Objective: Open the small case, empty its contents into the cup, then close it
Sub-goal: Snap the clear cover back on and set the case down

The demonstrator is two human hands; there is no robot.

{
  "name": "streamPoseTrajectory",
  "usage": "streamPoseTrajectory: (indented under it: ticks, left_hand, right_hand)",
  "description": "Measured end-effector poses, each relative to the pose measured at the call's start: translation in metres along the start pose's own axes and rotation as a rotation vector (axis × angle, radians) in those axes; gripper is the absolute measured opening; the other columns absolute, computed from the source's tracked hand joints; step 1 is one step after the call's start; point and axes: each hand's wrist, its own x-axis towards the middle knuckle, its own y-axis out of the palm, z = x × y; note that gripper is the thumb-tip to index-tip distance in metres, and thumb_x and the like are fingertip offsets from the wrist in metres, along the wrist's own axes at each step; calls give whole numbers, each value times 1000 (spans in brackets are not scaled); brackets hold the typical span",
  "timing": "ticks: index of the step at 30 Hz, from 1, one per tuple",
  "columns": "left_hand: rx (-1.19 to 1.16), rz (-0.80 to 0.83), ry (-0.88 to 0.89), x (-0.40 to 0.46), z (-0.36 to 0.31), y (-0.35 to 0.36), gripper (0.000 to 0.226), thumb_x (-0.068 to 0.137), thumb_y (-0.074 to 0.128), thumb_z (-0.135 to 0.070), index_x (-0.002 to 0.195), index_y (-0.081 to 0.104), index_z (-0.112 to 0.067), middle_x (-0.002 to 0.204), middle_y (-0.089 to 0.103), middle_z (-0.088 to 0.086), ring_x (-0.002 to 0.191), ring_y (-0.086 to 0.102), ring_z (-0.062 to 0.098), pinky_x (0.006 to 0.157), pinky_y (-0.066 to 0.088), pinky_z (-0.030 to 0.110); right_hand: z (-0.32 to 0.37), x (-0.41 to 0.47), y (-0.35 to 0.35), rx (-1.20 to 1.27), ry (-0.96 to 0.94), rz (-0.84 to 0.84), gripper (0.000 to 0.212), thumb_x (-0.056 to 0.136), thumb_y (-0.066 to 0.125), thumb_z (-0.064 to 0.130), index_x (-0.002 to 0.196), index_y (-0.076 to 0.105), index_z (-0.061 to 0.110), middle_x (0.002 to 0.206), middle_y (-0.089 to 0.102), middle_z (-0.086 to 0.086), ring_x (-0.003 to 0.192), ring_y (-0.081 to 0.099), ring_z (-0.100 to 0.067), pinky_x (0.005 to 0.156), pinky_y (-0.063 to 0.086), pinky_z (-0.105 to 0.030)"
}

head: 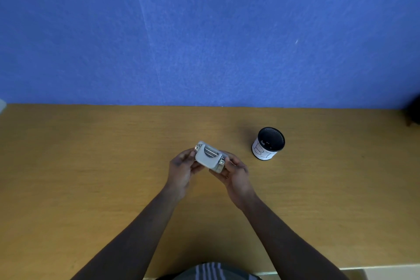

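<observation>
- While both hands hold the small case [209, 157] above the table [91, 166], the left hand [180, 167] closes its grip on the left end and the right hand [236, 171] clamps the right end, so the case hangs between them, clear of the wood.
- From this view the case looks shut, lid up; whether it is latched I cannot tell.
- To open it well, I judge one hand should keep the base level while the other thumb works the lid, so nothing spills early.
- Well off to the right stands the cup [268, 143], upright with its dark mouth open; carrying the case over its rim before tipping seems wisest.
- Small contents could bounce off the rim, so a slow tilt is safer.
</observation>
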Motion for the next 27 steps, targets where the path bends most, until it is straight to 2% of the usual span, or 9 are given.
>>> streamPoseTrajectory:
  ticks: [3,5,10,13,15,17,21,24,27]
  left_hand:
    - [141,8,69,1,-7,-1,19,98,52,-9,101,70,-12,85,76,3,74,72,8,60,56,23]
    - [262,70,102,1,-11,0,18,97,53,-5,105,69,-3,91,72,13,70,70,8,61,57,24]
    - [473,194,108,-3,-16,6,21,97,54,-7,110,69,1,95,69,18,80,59,25,72,48,37]
    - [518,222,106,-3,-16,5,21,98,54,-9,108,71,-3,88,68,14,74,55,22,65,43,31]
    - [542,234,115,-4,-16,5,20,97,56,-12,106,73,-6,86,70,10,71,57,16,60,43,27]
    - [497,196,117,-4,-15,7,17,95,61,-14,103,73,-7,88,72,8,72,61,15,60,48,27]
    - [267,78,19,-2,-10,9,17,92,65,-25,98,72,-12,90,75,7,80,71,18,64,57,28]
    - [189,63,-136,-5,1,3,15,93,62,-26,96,71,-14,84,76,6,76,73,20,65,60,35]
    - [97,115,-179,-10,9,-5,16,95,60,-17,97,69,-5,83,78,10,81,75,26,66,61,34]
  right_hand:
    - [6,3,-6,-171,30,37,27,99,47,13,113,67,2,114,69,-23,99,68,-34,83,55,-44]
    - [10,6,-7,-324,16,60,24,99,50,13,108,69,2,108,71,-22,93,68,-33,77,56,-42]
    - [24,19,-5,-508,-7,138,22,98,50,2,110,67,8,98,72,-7,87,69,-17,76,60,-33]
    - [26,21,-6,-590,-5,161,24,97,51,-2,99,71,10,89,74,-5,80,71,-14,70,60,-28]
    - [22,22,-7,-612,-32,102,23,96,51,-4,95,71,7,86,73,-8,78,69,-18,71,59,-34]
    - [17,23,-5,-574,-47,23,27,93,49,-9,89,70,7,84,73,-12,77,67,-23,73,58,-42]
    - [10,23,0,-393,-17,-107,32,91,46,-12,85,69,8,82,73,-11,74,69,-24,65,61,-37]
    - [8,26,0,-245,31,-220,24,92,46,-10,97,67,0,96,71,-18,82,70,-28,64,61,-35]
    - [7,26,-3,-130,47,-251,23,92,46,-12,108,63,-8,106,69,-24,89,69,-31,60,59,-31]
